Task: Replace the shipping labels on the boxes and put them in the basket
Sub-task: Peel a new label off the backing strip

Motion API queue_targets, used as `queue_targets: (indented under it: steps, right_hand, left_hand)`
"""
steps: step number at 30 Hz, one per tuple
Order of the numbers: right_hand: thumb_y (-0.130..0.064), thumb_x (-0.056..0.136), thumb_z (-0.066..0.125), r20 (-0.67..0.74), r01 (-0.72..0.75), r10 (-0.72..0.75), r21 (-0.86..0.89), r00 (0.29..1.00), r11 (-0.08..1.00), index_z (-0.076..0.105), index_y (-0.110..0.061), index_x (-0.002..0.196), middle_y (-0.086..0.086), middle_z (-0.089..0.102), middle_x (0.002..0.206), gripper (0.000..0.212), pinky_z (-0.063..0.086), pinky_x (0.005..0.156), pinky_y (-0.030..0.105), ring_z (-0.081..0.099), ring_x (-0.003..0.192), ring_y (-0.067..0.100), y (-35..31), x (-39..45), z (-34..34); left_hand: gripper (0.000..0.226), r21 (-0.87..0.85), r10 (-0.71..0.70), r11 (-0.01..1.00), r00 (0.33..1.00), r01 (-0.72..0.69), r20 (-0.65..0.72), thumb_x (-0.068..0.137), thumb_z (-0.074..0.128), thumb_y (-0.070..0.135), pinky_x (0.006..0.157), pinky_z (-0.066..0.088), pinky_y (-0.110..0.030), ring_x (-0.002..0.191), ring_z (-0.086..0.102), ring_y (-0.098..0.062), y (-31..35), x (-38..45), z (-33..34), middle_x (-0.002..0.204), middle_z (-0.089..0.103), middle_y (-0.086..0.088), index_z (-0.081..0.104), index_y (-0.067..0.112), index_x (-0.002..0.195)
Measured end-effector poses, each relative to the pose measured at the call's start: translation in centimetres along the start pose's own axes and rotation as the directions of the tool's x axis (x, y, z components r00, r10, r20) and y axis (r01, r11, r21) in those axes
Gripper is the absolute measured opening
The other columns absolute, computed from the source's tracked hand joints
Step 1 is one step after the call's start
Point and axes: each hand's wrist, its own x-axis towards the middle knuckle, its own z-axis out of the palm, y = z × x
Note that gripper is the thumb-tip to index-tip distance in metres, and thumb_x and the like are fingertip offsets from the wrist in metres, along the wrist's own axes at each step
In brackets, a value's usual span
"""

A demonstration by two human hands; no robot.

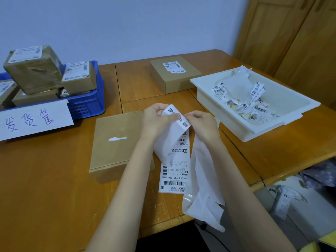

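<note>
Left hand (156, 120) and right hand (201, 124) pinching top of shipping-label strip (175, 160) at frame centre, beside bare cardboard box (112, 142) on bench (45, 179); blue basket (87, 104) upper left.

Matt cardboard box (116, 140); glossy wood table (45, 179).
</note>
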Motion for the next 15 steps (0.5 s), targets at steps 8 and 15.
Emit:
queue_targets:
  steps: [8,15]
  right_hand:
    - [-0.018,0.088,0.066,0.134,0.228,-0.269,0.264,0.954,0.937,0.073,-0.020,0.098,-0.008,0.072,0.099,0.012,0.050,0.088,0.026,0.065,0.097,0.014,-1.5,-2.0,-0.7]
    - [-0.020,0.086,0.070,-0.005,0.300,-0.305,0.191,0.952,0.935,0.073,-0.020,0.091,-0.009,0.072,0.086,0.005,0.053,0.085,0.029,0.066,0.085,0.008,-0.8,-2.1,-0.7]
  left_hand:
    - [0.033,-0.070,0.015,0.997,0.998,-0.019,-0.059,0.087,0.075,0.030,0.063,0.040,-0.026,0.070,0.055,-0.016,-0.2,-0.4,0.2,0.077,0.062,-0.007,0.069,-0.001,0.087]
    - [0.017,-0.053,0.047,0.997,0.999,-0.047,0.001,0.091,0.065,0.011,0.051,0.043,-0.015,0.052,0.055,0.000,-0.1,-0.7,0.1,0.063,0.064,0.008,0.071,0.018,0.076]
